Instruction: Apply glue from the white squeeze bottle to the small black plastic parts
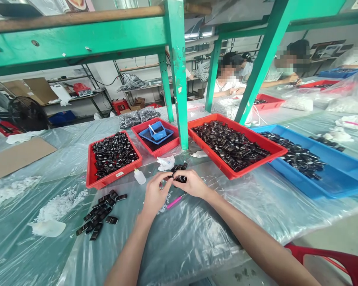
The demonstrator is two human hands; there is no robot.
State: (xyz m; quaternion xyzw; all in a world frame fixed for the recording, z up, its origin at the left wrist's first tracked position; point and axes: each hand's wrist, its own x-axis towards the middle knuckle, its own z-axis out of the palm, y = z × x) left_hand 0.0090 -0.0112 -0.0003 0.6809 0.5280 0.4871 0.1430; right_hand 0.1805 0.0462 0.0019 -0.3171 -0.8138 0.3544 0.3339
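Observation:
My left hand and my right hand meet above the middle of the table. Between their fingertips they pinch a small black plastic part, mostly covered by the fingers. Just behind lies a small pile of similar black parts. A pink-handled tool with a thin metal tip rests on the plastic sheet below my hands, beside scattered small white bits. To the left of my left hand is a small white squeeze bottle. A loose group of black parts lies further left.
Red trays hold many black parts, and a blue tray stands right. Another red tray contains blue scoops. A green post rises behind my hands. White bits lie left. Other people sit across the table.

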